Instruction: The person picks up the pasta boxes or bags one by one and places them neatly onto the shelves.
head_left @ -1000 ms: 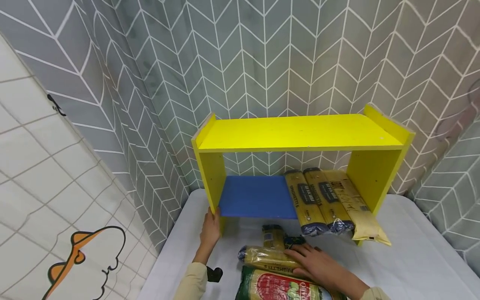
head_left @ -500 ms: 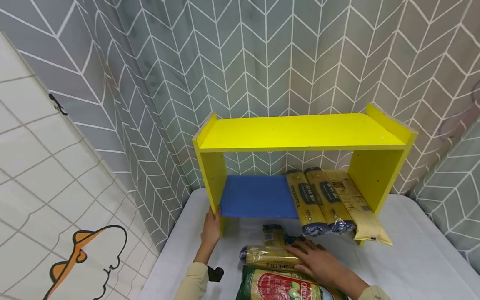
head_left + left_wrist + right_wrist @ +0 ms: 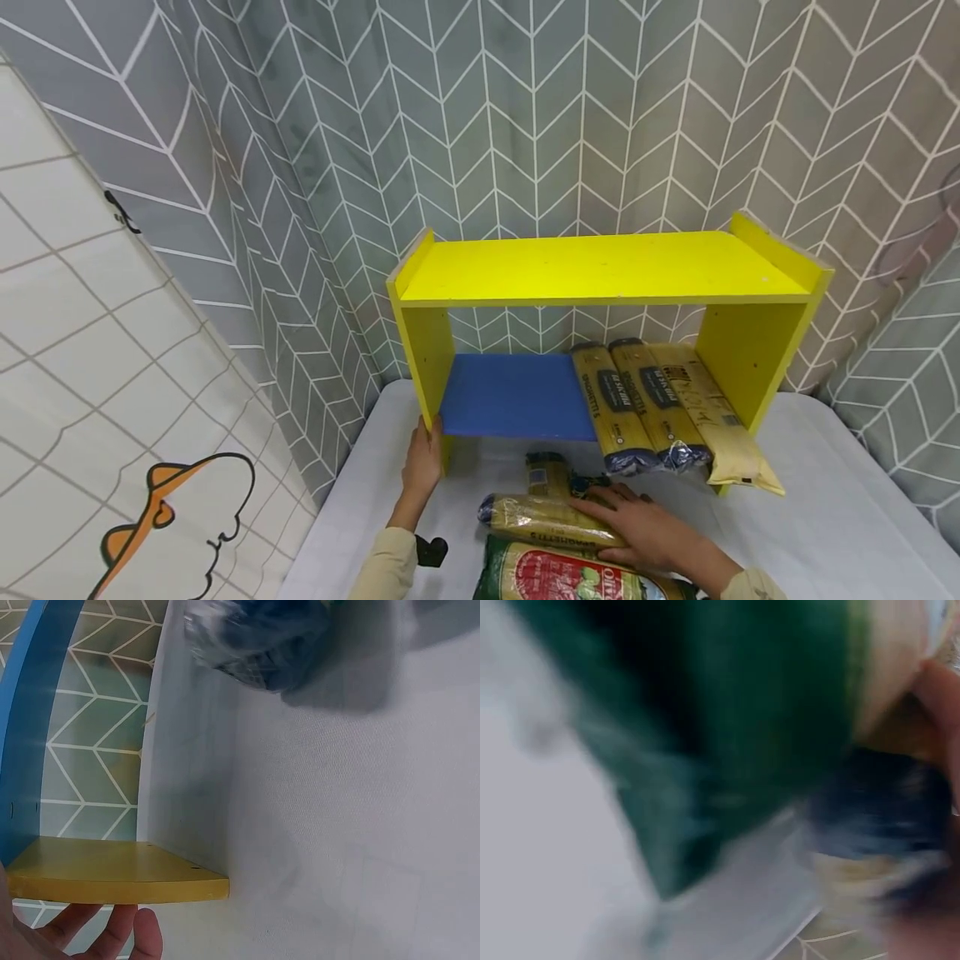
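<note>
Shelf unit point(image 3: 570, 268), left front edge: gripped by left hand point(image 3: 422, 461), fingers wrapped | Spaghetti pack point(image 3: 536, 517), on bench point(image 3: 795, 525), ahead of shelf unit: beneath part-open right hand point(image 3: 643, 528), hold unclear

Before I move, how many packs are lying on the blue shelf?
3, all toward the right of the blue shelf: the leftmost spaghetti pack, the middle spaghetti pack, and the beige pack beside the right yellow panel. Any underneath would be hidden.
</note>
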`<state>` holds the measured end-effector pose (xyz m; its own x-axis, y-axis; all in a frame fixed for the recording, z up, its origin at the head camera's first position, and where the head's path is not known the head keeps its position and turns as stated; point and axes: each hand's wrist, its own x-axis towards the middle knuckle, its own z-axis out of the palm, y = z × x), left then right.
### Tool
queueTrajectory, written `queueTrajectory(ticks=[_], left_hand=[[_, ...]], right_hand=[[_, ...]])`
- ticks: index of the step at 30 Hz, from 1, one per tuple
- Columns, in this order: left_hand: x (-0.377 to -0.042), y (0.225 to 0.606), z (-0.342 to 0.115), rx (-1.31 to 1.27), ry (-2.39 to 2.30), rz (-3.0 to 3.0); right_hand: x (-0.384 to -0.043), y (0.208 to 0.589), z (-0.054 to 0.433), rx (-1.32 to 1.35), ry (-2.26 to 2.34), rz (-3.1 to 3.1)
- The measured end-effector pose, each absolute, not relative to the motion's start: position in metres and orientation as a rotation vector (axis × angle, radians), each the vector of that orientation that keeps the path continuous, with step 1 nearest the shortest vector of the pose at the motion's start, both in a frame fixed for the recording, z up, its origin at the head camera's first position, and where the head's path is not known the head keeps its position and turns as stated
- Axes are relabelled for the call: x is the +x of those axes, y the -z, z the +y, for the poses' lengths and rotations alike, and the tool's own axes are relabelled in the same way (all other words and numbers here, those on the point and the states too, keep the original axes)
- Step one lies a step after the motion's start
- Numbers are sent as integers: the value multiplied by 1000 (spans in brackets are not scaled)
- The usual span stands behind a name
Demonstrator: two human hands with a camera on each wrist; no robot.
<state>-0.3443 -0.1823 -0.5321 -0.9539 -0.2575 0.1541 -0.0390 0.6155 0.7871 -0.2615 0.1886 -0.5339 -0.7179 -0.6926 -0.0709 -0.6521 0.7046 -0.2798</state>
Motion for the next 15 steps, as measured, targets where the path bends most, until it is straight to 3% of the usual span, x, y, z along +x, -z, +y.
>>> queueTrajectory(ticks=[15], left_hand=[[-345, 533, -183, 251, 1256, -2611]], right_hand=[[-254, 539, 185, -1453, 371, 2954]])
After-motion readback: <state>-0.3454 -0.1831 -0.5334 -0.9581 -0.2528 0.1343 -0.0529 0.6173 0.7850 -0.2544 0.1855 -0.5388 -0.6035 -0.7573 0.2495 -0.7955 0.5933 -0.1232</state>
